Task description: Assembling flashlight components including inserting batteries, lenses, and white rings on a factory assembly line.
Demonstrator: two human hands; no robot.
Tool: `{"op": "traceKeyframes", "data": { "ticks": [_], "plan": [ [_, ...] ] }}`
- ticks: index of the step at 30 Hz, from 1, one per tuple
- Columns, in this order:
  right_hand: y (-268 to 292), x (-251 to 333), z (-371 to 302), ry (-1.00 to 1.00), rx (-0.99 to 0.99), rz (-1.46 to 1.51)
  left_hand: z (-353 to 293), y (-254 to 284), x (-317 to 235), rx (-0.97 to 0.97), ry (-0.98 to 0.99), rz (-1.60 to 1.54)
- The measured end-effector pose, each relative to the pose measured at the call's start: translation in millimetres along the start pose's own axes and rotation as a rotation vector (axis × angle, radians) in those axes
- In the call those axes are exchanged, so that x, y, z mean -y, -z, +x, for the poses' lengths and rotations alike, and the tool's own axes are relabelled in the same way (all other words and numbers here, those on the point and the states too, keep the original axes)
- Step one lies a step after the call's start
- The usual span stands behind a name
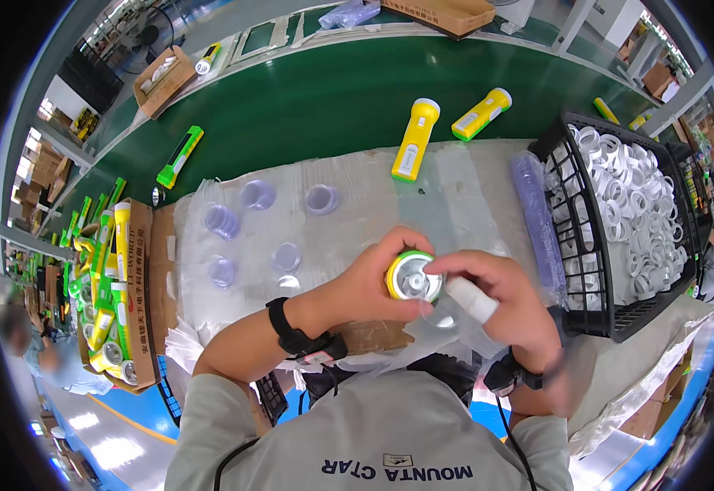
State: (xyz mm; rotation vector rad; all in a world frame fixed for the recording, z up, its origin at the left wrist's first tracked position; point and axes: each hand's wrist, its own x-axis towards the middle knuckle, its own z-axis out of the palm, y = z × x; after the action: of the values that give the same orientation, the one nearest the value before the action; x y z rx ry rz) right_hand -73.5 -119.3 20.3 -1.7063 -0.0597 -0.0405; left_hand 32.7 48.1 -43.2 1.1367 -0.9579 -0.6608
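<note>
Flashlight head point(413, 277) sits gripped in left hand point(371, 282); right hand point(500, 293) pinches its rim.

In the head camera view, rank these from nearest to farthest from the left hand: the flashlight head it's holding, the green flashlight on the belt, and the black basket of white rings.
From the left hand:
1. Flashlight head, held in it, at centre.
2. Black basket of white rings, to the right.
3. Green flashlight, far upper left on the belt.

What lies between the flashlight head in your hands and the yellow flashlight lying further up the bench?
In the head view, only bare clear plastic sheeting lies between the flashlight head and the yellow flashlight. The clear round lenses sit off to the left.
</note>
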Motion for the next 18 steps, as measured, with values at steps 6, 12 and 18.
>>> {"op": "traceKeyframes", "data": {
  "ticks": [6, 12, 18],
  "plan": [
    [5.1, 21.3, -12.5, 0.293, 0.244, -0.634, -8.2, 7.8, -6.1, 0.031, -0.007, 0.165],
    [-3.5, 2.8, -10.8, 0.435, 0.125, -0.778, -11.5, 9.9, 2.1, 0.093, -0.143, 0.236],
    [-7.8, 2.9, -15.9, 0.454, 0.119, -0.816, -17.5, 11.3, 15.5, 0.045, -0.152, 0.141]
  ]
}}
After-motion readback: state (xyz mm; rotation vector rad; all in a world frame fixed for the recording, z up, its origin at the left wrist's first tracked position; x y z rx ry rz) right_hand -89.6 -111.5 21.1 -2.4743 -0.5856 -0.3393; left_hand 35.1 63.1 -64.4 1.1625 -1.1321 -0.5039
